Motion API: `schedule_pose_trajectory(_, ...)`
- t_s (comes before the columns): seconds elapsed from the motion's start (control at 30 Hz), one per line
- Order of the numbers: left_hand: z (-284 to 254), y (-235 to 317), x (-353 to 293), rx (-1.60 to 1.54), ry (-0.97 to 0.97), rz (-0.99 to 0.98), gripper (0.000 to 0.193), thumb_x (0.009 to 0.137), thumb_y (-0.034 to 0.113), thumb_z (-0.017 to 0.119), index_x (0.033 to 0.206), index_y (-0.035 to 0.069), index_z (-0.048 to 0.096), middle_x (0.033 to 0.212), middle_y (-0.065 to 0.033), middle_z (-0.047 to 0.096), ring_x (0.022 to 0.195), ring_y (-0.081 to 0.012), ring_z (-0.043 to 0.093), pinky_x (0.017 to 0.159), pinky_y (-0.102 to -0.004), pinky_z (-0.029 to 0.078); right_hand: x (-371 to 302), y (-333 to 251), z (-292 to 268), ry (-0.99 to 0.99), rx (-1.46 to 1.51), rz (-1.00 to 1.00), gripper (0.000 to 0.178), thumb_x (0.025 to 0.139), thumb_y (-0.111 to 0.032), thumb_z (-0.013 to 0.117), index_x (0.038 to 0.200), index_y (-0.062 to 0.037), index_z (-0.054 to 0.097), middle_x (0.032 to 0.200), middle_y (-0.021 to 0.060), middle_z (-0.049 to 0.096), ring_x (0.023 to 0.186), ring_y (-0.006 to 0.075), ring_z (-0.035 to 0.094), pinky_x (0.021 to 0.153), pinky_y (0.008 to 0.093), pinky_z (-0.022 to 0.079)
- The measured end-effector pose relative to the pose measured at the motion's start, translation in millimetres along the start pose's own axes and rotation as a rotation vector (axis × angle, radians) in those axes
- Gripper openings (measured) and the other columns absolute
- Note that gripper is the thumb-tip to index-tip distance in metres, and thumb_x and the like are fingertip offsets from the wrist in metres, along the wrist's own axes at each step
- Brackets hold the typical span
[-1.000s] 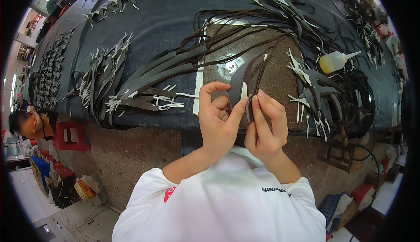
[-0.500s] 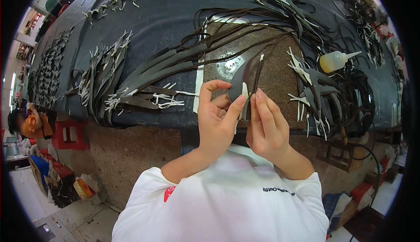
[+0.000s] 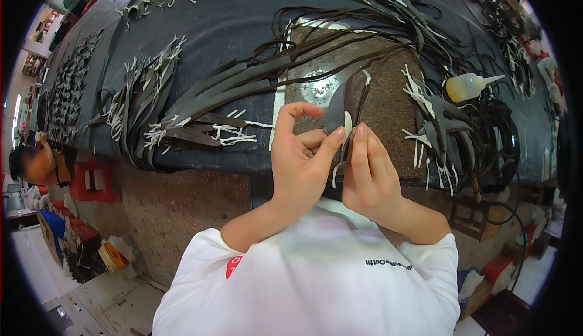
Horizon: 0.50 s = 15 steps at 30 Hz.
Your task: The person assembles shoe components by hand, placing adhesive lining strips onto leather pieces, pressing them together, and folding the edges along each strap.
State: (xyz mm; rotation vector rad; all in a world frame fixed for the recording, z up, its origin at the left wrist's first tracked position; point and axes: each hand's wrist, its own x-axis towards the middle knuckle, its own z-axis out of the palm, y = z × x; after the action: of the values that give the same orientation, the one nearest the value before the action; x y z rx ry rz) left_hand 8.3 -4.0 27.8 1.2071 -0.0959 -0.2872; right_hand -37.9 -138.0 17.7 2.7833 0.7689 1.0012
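Over the near part of a speckled brown board (image 3: 388, 102), both my hands work on one dark grey strap (image 3: 334, 108) with a brown edge and white strip ends. My left hand (image 3: 300, 160) pinches its wide grey part between thumb and fingers, the index finger curled above. Close beside it, my right hand (image 3: 371, 169) pinches the strap's narrow dark edge, fingertips pressed together. The strap curves up and away from the fingertips, and a white tail hangs below. What lies right between the fingertips is hidden.
Bundles of grey straps with white ends (image 3: 200, 132) lie left of the board, with more straps (image 3: 446, 120) on its right. A squeeze bottle of yellowish liquid (image 3: 464, 87) lies tilted at the right. A red stool (image 3: 95, 181) and a person (image 3: 39, 163) are at the far left.
Both hands stay pinched on the strap. Its upper part has shifted slightly right and tilted, and the white strip now shows more rounded beside my left thumb.
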Motion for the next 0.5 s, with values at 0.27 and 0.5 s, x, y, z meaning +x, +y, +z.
schedule_pose_trajectory(0.27, 3, 5, 0, -0.044, -0.079, -0.075, 0.043, 0.087, -0.007, 0.059, 0.121, 0.001, 0.034, 0.089, -0.0132, 0.068, 0.077, -0.0080, 0.062, 0.061, -0.0174, 0.047, -6, -5, 9, 0.029, 0.014, 0.099, 0.036, 0.066, 0.000, 0.057, 0.093, 0.0222, 0.057, 0.105, 0.0315, 0.055, 0.094, 0.0437, 0.060, 0.083, 0.0457, 0.055)
schedule_pose_trajectory(0.5, -25, 6, 9, -0.063, -0.165, -0.163, 0.054, 0.083, -0.009, 0.061, 0.129, -0.001, 0.034, 0.104, -0.0153, 0.067, 0.090, -0.0118, 0.064, 0.076, -0.0203, 0.051, 11, 42, -6, -0.096, 0.750, 0.485, 0.021, 0.075, -0.005, 0.065, 0.096, -0.0021, 0.066, 0.102, 0.0120, 0.063, 0.102, 0.0317, 0.057, 0.092, 0.0401, 0.042)
